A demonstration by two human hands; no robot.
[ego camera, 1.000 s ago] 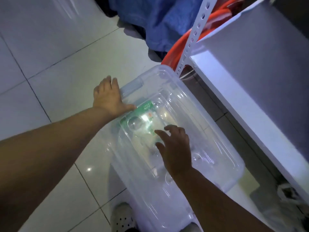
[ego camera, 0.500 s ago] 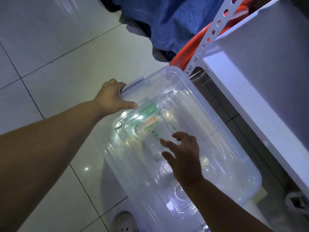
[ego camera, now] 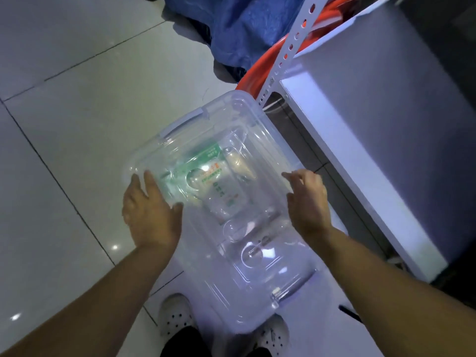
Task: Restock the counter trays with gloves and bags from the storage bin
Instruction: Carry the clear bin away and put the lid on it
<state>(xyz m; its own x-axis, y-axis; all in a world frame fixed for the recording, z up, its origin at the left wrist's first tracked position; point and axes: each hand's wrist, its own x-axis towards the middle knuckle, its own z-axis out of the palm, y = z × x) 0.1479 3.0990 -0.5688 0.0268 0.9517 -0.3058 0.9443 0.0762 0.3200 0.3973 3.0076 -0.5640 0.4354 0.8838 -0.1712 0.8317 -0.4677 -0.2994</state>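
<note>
Head view: a clear plastic storage bin (ego camera: 257,266) stands on the tiled floor (ego camera: 77,124), just beside a white shelf (ego camera: 373,124) with a perforated metal upright (ego camera: 286,52). Its transparent lid (ego camera: 260,140) is on, with moulded round dimples across the top. A pale clip handle (ego camera: 184,122) sits at the far end and a second clip (ego camera: 293,287) at the near end.

Through the lid a flat packet (ego camera: 219,181) printed in green and orange shows, lying in the far half of the bin. The print is too small to read, so whether it holds gloves or bags cannot be told. Something pale lies just beside it, blurred by glare. The near half of the bin shows only reflections.

The left hand (ego camera: 149,212) lies flat on the lid's left edge, fingers straight and thumb spread onto the lid, holding nothing. The right hand (ego camera: 309,202) is at the lid's right edge with fingers loosely bent. Whether they hook the rim cannot be told.

Behind the bin lie a coiled orange hose (ego camera: 260,63) and a crumpled blue cloth (ego camera: 244,29). Two white perforated shoes (ego camera: 175,318) show at the near end.
</note>
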